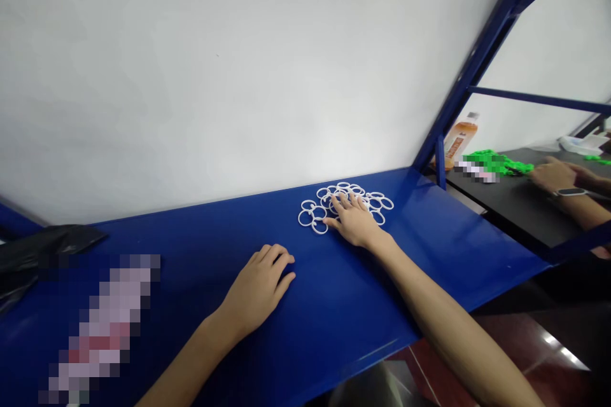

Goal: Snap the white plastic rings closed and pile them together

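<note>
A loose pile of white rings (pixel 306 217), some joined in small clusters, lies on the blue table (pixel 200 229) near the wall. My right hand (pixel 356 221) rests on the pile, palm down with fingers spread, and hides part of the rings. To the left and nearer to me, my left hand (pixel 260 289) is over the bare blue surface, its fingers loosely bent and apart. Nothing shows in it.
A black plastic bag (pixel 52 245) and a blurred-out pinkish item (pixel 102 331) lie on the left. Blue frame posts (pixel 470 70) stand at right. Beyond them, a co-worker's hands (pixel 556 175), green pieces (pixel 496 162) and a bottle (pixel 461 140) are at a black table (pixel 525 210).
</note>
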Demonstrator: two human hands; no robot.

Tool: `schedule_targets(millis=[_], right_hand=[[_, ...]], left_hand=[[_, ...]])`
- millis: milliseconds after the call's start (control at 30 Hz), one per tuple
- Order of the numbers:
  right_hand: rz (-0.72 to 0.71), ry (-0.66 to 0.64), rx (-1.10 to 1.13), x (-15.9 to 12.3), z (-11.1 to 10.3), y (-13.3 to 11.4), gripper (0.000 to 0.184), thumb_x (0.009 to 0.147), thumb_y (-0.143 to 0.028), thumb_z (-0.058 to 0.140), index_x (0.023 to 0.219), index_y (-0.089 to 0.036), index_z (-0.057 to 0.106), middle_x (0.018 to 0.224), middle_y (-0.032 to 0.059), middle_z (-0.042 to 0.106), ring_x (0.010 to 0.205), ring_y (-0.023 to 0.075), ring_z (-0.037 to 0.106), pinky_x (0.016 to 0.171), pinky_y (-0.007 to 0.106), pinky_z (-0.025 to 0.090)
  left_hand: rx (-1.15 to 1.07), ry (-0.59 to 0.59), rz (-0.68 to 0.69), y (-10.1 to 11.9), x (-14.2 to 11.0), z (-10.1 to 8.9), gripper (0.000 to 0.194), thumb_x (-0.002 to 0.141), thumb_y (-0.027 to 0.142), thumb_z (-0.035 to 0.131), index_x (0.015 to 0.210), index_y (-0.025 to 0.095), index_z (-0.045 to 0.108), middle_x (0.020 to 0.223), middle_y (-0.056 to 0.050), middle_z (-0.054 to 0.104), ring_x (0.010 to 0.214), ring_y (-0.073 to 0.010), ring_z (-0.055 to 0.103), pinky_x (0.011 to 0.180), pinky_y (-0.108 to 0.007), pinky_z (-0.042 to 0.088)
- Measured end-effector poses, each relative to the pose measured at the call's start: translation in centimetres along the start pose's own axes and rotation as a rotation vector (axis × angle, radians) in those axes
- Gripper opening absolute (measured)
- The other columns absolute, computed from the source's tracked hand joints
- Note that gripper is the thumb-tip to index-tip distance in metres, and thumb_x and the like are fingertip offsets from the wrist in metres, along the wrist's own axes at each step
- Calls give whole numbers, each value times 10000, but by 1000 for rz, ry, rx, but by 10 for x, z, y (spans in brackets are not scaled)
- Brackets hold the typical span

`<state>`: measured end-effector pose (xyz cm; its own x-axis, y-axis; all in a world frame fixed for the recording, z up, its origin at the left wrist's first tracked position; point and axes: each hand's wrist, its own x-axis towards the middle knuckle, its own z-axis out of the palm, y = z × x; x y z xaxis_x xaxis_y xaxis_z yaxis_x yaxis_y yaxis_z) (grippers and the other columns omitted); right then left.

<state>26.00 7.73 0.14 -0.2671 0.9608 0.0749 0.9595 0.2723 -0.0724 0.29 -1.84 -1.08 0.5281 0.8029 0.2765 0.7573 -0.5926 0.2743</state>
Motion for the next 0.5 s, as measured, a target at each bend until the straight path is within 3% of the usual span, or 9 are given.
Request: schedule_targets(millis=[133, 267, 367, 500], right_hand=[[-49, 81, 23, -2, -4, -4, 743, 984, -600, 376, 1457, -33, 455, 1548, 235, 361, 1488, 389, 202, 1216, 535, 183], [-212, 186, 98, -4, -8, -10, 586, 985, -505, 470, 1391, -89, 545, 1483, 188, 480, 1468, 336, 294, 1208, 485, 259], [-320, 171, 131, -5, -6, -11, 475, 957, -444, 559, 1323, -144, 610, 1421, 155, 549, 1434, 324, 355, 1182, 493, 308], [-359, 152, 154, -3, 0, -10, 280, 912, -366, 643, 1077, -149, 707, 1357, 165, 577, 1388, 330, 402, 1151, 509, 340]], left_hand=[[0, 6, 1, 0, 0, 0, 176, 968, 276, 517, 1087, 215, 631, 1098, -44, 634, 998, -223, 582, 900, -418, 496], [-6, 2, -8, 1, 0, 0, 177, 970, 274, 515, 1093, 218, 628, 1098, -39, 632, 1014, -223, 578, 912, -414, 494], [-6, -5, -15, 1, 0, 0, 178, 971, 277, 515, 1097, 217, 626, 1105, -40, 628, 1026, -226, 572, 924, -418, 488], [-11, -7, -17, 2, 0, 0, 182, 968, 270, 516, 1098, 213, 629, 1100, -40, 627, 1018, -223, 573, 917, -411, 491]])
